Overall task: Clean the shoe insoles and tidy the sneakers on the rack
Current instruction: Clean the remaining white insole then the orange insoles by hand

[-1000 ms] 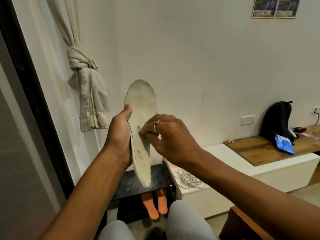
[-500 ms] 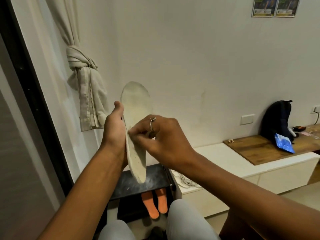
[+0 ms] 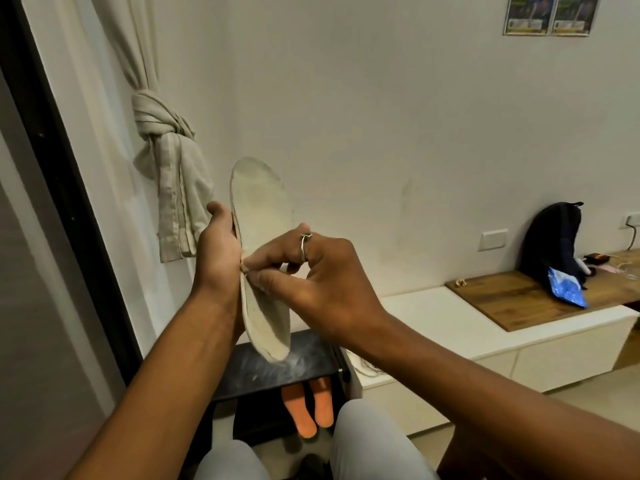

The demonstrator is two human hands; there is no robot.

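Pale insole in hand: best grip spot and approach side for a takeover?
Probably the free upper end of the insole, pinched across its flat faces from above. It stands upright and thin; the left hand grips its middle and the right hand pinches its edge there.

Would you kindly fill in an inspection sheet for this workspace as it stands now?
Surface: black rack top, streaked with pale dust.
Job's things: pale insole held upright above the rack; two orange insoles lie beneath the rack top.
Clutter: blue packet and black backpack on the wooden bench top.
Hands: left hand grips the pale insole's edge; right hand pinches the same edge at mid-length.
Cables: pale cable coiled on the white bench beside the rack.
Surroundings: knotted curtain at left, posters high on the wall.
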